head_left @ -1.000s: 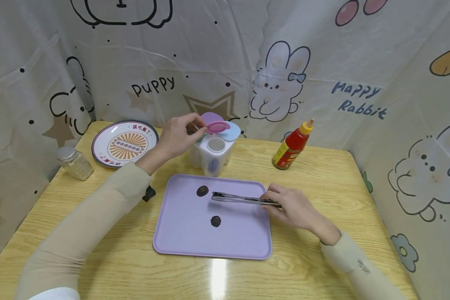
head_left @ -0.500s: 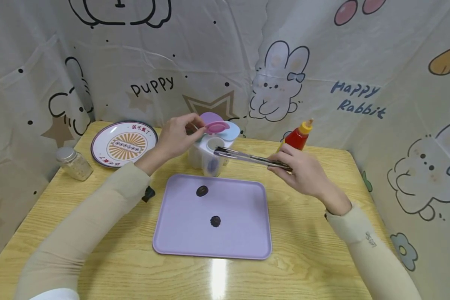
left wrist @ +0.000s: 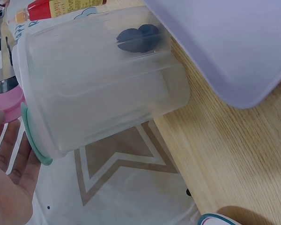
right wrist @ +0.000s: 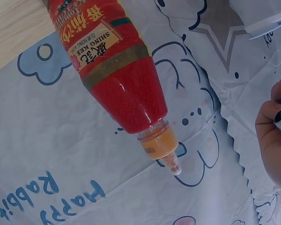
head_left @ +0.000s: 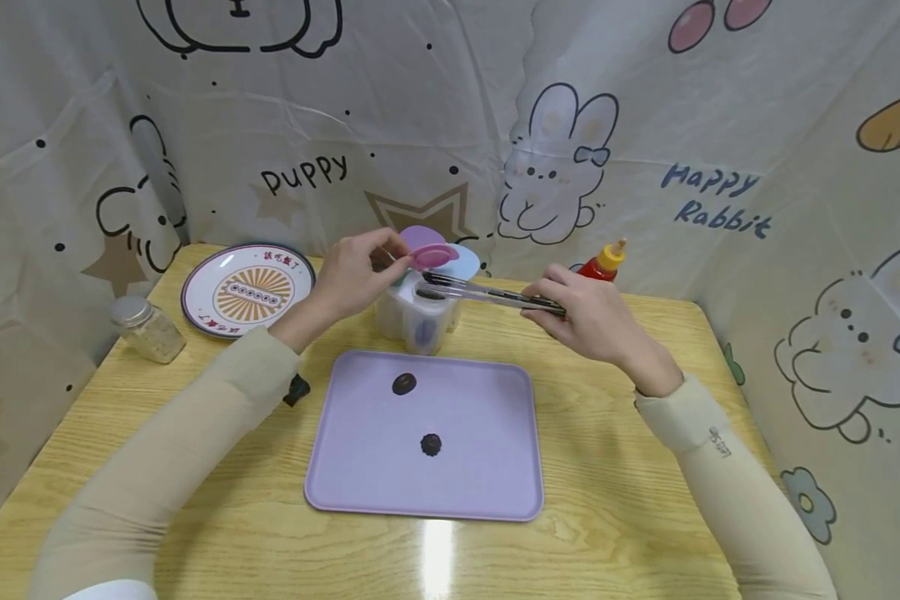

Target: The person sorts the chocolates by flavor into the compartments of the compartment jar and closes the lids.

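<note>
My left hand pinches the raised pink lid of a clear multi-compartment container at the back of the table. From the right, my right hand grips metal tongs, whose dark tips overlap the mouth of the uncovered front compartment. Whether the tips hold anything, I cannot tell. Dark pieces show through the container's wall near its bottom in the left wrist view. On the purple tray lie an oval dark brown piece and a scalloped one.
Behind my right hand stands a red sauce bottle with a yellow cap. A patterned plate and a glass jar are at the left. Beside my left sleeve lies a small black object. Printed cloth hangs behind the table.
My right hand has carried the tongs from over the tray up to the container, then slightly left, their tips now at its opening. My left hand has kept hold of the pink lid.
</note>
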A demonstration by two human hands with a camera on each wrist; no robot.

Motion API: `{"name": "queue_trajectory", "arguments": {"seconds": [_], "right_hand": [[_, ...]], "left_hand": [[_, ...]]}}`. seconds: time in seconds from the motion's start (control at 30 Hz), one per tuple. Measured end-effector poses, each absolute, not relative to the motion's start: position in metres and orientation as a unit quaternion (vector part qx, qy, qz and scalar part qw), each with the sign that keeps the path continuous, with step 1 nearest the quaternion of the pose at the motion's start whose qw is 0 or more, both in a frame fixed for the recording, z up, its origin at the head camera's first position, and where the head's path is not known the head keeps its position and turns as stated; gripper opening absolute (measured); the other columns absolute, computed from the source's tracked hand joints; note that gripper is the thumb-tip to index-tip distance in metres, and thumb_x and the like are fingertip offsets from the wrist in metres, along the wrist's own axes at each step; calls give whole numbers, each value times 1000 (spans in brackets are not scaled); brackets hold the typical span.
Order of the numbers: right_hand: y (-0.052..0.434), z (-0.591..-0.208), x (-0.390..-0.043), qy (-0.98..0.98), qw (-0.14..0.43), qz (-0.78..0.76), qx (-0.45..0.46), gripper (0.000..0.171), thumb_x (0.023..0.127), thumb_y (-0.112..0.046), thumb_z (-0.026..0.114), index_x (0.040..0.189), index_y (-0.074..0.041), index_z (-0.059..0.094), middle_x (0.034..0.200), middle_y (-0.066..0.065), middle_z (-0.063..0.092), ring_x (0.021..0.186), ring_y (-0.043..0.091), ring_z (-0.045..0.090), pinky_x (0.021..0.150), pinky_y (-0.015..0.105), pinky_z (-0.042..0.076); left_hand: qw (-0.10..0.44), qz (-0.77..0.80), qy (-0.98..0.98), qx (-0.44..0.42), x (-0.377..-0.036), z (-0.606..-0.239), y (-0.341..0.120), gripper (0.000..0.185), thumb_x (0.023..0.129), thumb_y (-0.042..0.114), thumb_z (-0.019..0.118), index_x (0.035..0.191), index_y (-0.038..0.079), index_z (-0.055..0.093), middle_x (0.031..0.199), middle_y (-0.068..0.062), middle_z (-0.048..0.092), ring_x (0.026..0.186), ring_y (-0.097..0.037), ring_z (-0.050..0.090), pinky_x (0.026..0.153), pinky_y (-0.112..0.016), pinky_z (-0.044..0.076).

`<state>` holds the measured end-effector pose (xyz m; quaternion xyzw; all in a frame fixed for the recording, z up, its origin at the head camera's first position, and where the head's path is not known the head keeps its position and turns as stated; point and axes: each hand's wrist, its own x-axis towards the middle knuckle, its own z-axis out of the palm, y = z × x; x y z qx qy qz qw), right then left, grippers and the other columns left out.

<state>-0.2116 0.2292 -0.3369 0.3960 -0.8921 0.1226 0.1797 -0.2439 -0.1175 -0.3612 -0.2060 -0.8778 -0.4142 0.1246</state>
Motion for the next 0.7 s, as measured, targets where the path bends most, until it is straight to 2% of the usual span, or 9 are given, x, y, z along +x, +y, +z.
{"name": "queue_trajectory", "arguments": {"seconds": [0.33,0.7], "right_hand": [[237,-337,-201,-892,183,137,389,23,87,-21,87,107,-12,78,88,2,62,61,9,47,54,24,39],[257,-356,-156,-897,145,128,397,32,81,-24,91,108,-12,78,91,0,65,66,10,52,58,22,42]], "left_hand": [[126,-409,-880,-204,-244,-362,-117,14,102,20,71,109,9,73,105,-9,79,93,-26,74,82,-38,57],[126,-412,-879,-203,-244,-361,-117,15,101,21,72,109,8,73,106,-10,79,94,-26,74,85,-43,59]]}}
